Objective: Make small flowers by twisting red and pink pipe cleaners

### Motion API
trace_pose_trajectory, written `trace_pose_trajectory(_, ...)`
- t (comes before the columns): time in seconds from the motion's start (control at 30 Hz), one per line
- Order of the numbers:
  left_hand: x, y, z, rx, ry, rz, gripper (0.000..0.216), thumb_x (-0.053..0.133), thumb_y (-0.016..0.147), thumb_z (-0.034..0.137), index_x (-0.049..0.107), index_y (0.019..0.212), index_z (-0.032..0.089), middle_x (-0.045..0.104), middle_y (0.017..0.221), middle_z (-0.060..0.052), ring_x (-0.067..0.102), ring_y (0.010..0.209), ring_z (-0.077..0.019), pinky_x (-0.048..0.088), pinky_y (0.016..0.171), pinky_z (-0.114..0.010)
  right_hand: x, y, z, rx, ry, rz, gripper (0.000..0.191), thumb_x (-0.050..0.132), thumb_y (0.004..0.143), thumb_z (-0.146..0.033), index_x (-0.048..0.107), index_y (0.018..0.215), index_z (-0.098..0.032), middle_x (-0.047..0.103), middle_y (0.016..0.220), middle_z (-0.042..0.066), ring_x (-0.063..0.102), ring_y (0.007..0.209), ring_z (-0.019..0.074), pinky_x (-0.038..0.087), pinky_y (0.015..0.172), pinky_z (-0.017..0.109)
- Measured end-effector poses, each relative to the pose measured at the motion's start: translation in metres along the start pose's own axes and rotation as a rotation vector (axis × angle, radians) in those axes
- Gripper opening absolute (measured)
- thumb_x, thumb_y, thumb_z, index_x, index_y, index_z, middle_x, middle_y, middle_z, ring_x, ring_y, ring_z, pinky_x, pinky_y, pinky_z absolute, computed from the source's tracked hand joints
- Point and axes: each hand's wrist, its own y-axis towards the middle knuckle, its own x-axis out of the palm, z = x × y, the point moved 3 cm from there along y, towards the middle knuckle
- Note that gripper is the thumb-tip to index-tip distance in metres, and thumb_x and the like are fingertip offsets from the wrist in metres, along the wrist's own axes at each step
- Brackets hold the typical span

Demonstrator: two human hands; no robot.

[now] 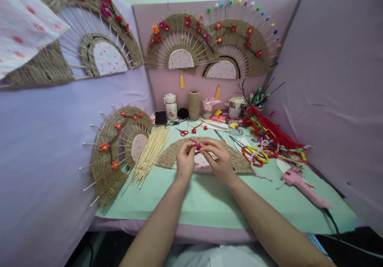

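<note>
My left hand [185, 160] and my right hand [218, 158] meet over the middle of the green table [209, 203]. Both pinch a small magenta pipe cleaner piece [196, 144] bent into loops, held between the fingertips. Under the hands lies a woven jute fan [236, 159] with a pale dotted half-circle centre, flat on the table. Fingers of both hands are curled tight around the magenta piece.
A bundle of bamboo sticks [151, 153] lies left of the fan. A finished fan with red flowers [115, 155] leans at the left wall. Scissors [254, 153], a pile of coloured pipe cleaners [269, 133], and a pink glue gun [302, 185] lie right. Twine spool [194, 104] stands behind.
</note>
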Motion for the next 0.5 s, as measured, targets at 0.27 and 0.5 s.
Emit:
trace_pose_trajectory(0.27, -0.0018, 0.0018, -0.0032, -0.119, -0.171, 0.089, 0.020, 0.068, 0.063, 0.030, 0.060, 0.074, 0.016, 0.060, 0.073, -0.001, 0.056, 0.071, -0.0108, 0.048, 0.066, -0.024, 0.0071, -0.0035, 0.0026, -0.058, -0.050, -0.103, 0.015, 0.050, 0.085, -0.020, 0.063, 0.090, -0.022, 0.066, 0.096, 0.006, 0.060, 0.094, 0.0183, 0.048, 0.083, 0.036)
trace_pose_trajectory(0.5, -0.0028, 0.0041, -0.0081, -0.208, -0.388, 0.113, 0.023, 0.075, 0.055, 0.025, 0.062, 0.071, 0.015, 0.062, 0.069, 0.001, 0.056, 0.066, -0.0076, 0.044, 0.066, -0.022, 0.0101, -0.0064, -0.0037, -0.080, -0.077, -0.084, 0.015, 0.050, 0.084, -0.016, 0.063, 0.090, -0.022, 0.066, 0.097, 0.005, 0.060, 0.092, 0.0166, 0.049, 0.082, 0.033)
